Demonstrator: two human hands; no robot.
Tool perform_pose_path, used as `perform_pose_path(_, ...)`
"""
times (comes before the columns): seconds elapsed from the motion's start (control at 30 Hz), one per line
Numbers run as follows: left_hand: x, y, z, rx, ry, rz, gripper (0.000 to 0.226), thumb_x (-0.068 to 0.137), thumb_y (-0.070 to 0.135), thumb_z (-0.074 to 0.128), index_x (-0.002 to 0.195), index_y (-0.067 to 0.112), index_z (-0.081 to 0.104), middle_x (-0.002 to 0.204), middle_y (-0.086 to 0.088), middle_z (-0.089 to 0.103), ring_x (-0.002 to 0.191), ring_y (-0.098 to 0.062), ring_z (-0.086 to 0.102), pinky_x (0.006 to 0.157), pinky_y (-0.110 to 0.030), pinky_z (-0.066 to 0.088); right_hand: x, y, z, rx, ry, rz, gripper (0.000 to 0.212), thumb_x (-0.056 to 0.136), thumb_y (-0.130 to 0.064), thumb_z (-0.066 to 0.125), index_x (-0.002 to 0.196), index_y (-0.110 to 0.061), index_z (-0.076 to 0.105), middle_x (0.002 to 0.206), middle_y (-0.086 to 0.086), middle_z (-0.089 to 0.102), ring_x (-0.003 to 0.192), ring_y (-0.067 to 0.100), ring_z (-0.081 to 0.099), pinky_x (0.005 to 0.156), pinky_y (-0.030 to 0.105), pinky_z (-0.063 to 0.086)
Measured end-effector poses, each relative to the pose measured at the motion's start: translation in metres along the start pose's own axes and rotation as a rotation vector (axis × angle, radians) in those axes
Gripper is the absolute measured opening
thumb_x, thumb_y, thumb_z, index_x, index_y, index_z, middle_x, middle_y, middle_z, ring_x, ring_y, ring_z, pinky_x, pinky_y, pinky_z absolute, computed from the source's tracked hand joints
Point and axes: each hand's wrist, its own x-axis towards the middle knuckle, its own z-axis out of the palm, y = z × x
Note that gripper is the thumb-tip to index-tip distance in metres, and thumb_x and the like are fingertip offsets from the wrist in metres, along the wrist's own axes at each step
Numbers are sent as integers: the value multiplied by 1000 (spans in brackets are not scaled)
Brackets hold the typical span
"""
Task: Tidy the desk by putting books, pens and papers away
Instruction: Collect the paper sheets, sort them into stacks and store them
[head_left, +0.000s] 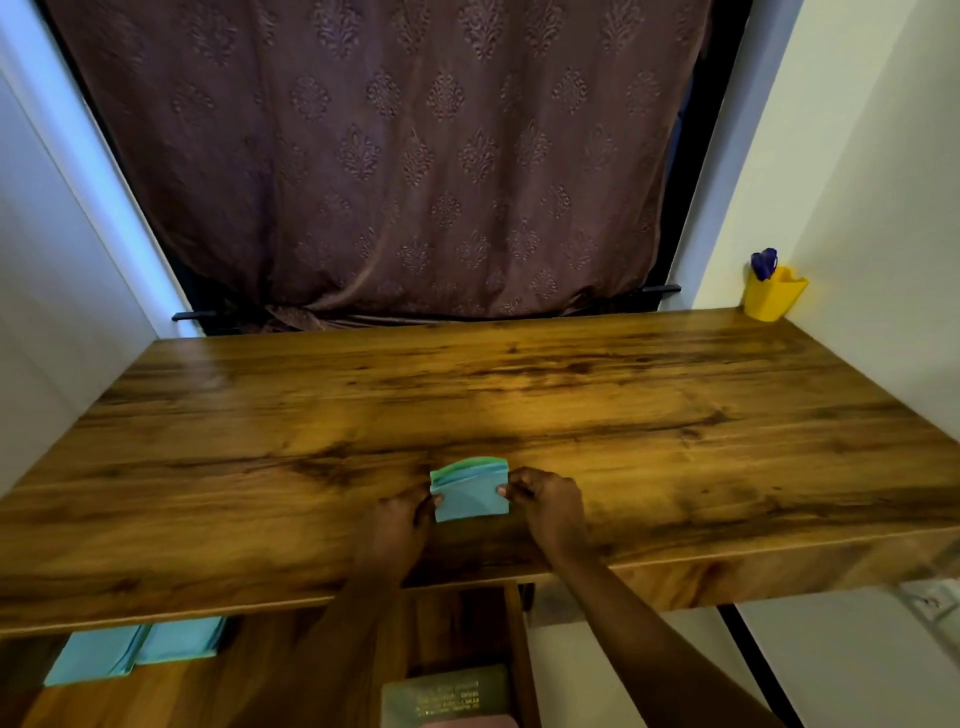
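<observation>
1. the small stack of blue and green papers (470, 496) sits on the worktop (519, 395) near the middle of its front edge. the left hand (400, 519) pinches its left side, the right hand (545, 501) its right.
2. the sheets fan unevenly at the top, so tapping them square before lifting, with both pinches even, should stop any slipping out.
3. more blue papers (135, 649) lie on a lower shelf at the left, a likely home for this stack. a book (447, 696) lies below the middle.
4. the worktop is dark-grained wood, and a yellow cup (774, 293) stands in its far right corner.
5. a brown patterned curtain (405, 156) hangs behind, between pale walls.
</observation>
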Motion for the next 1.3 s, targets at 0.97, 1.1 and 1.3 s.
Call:
perform_pose_path(0.97,-20,-29,5,51,68,132,21,90,20,61,108,16,70,104,-6,69,98,-24,64,82,-31,49,-15,18,19,49,-144,106,24,83,-23,69,107,-17,70,102,-2,66,95,10,61,84,28,52)
perform_pose_path(1.1,-30,-23,-10,-548,147,-104,22,92,23,59,111,17,68,106,5,69,100,-9,63,81,-17,49,-18,-14,24,351,-128,208,15,80,-21,72,95,-21,71,89,-12,69,87,3,64,77,22,52)
perform_pose_path(1.3,-61,-56,-49,-919,255,-309,17,86,10,66,102,11,71,87,7,73,79,-4,69,61,-21,56,-49,-69,60,693,-213,423,5,83,-10,68,81,-15,68,71,-4,69,59,6,62,57,17,51)
